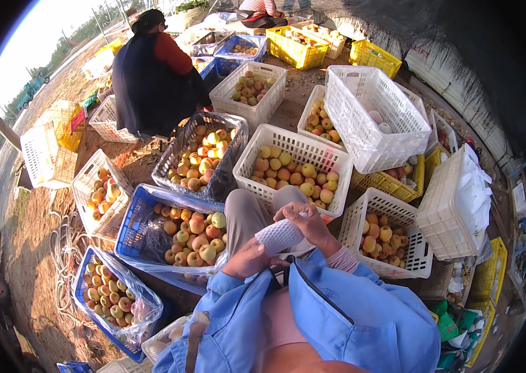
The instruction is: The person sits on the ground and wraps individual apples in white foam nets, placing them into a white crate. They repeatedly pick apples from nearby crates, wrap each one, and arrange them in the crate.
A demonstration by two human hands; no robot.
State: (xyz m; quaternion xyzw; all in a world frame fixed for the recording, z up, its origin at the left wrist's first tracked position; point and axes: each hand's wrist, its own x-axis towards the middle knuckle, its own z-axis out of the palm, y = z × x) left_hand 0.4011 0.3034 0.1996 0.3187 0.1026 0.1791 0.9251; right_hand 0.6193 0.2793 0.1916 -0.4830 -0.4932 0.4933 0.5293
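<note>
A white foam fruit net [280, 237] is held between my two hands, above my lap. My left hand [250, 259] grips its lower left end, and my right hand [306, 224] has its fingers on the upper right end. Whether a fruit is inside the net is hidden. Just beyond my knees stands a white plastic crate [294, 145] of apples. A blue crate [128, 233] lined with clear plastic, also holding apples, is beside my knee on the left.
A person in a dark vest [151, 84] sits among the crates at the upper left. A plastic-wrapped white crate [375, 149] is stacked at the upper right. Another white crate [440, 210] holds white foam nets. Coiled rope [65, 261] lies on the ground at left.
</note>
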